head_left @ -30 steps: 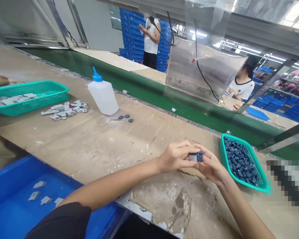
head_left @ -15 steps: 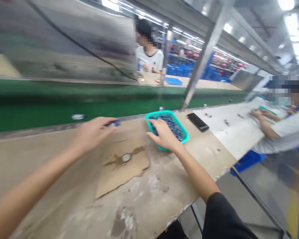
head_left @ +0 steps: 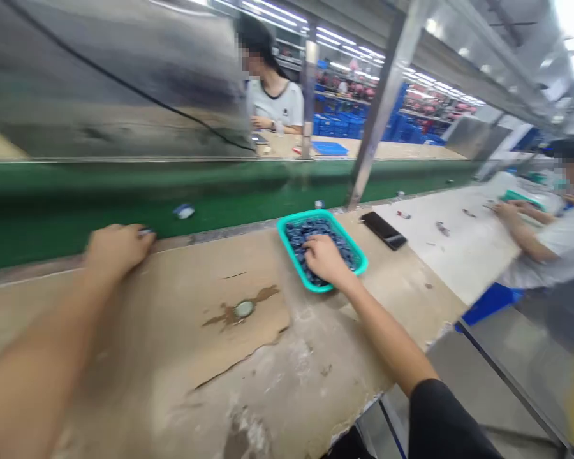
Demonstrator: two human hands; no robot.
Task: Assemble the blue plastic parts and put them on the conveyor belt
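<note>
My left hand [head_left: 117,252] is closed at the edge of the green belt, on the left side. Between its thumb and fingers sits a small dark piece [head_left: 145,231], mostly covered by the fingers. My right hand [head_left: 326,260] is inside a turquoise plastic basket [head_left: 363,263], its fingers curled down onto many small dark-blue pieces [head_left: 310,228]. What those fingertips pinch, if anything, is hidden. Left of the basket, a round pale disc [head_left: 243,309] lies on a torn sheet of cardboard [head_left: 263,328] with a brown stain around it.
A green belt [head_left: 239,191] runs behind the table, carrying a small white-and-blue item [head_left: 184,211]. A black phone [head_left: 383,230] lies right of the basket. A metal post [head_left: 380,102] rises behind it. One co-worker [head_left: 555,217] sits at right; another [head_left: 275,102] is across the belt.
My left hand has moved left and down to the belt's edge with its piece. My right hand has gone from above the basket's rim into the pieces. The item on the belt has shifted right.
</note>
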